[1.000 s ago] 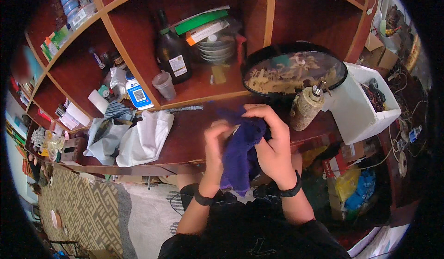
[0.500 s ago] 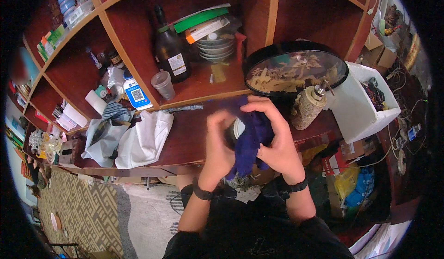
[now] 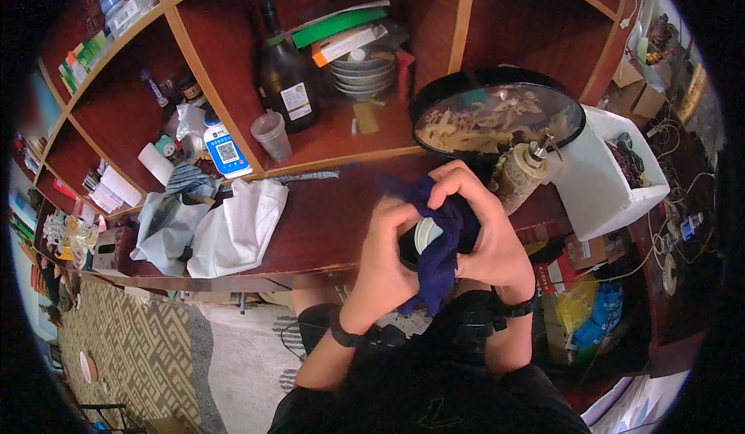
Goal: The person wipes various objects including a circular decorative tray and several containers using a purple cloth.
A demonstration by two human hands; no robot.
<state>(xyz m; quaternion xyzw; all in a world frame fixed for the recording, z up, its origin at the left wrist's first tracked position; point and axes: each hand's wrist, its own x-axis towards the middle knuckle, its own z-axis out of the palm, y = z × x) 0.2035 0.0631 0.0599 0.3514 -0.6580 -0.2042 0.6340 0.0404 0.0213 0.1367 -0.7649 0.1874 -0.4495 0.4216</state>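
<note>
Both hands are up in front of my body, over the front edge of the wooden desk. My left hand [image 3: 388, 259] curls closed around the left side of a dark, round object with a pale, ribbed end [image 3: 427, 235]; its exact kind does not show. A navy cloth [image 3: 440, 267] drapes across that object and hangs below it. On the other side my right hand [image 3: 497, 236] grips the cloth, fingers bent over the top and thumb lower down, pressing it against the object. Much of the object is hidden by cloth and fingers.
White cloth bags [image 3: 237, 228] lie on the desk [image 3: 326, 217] to the left. Beyond my right hand stand a rope-wrapped bottle [image 3: 521, 178], a black-rimmed oval display piece [image 3: 497, 120] and a white foam box [image 3: 597, 201]. A dark bottle [image 3: 285, 85] and plastic cup [image 3: 272, 135] occupy the shelf.
Both hands and the wrapped object have shifted slightly right. The pale end now shows more, tilted, and the cloth has slid across it. My right fingers have bent more tightly.
</note>
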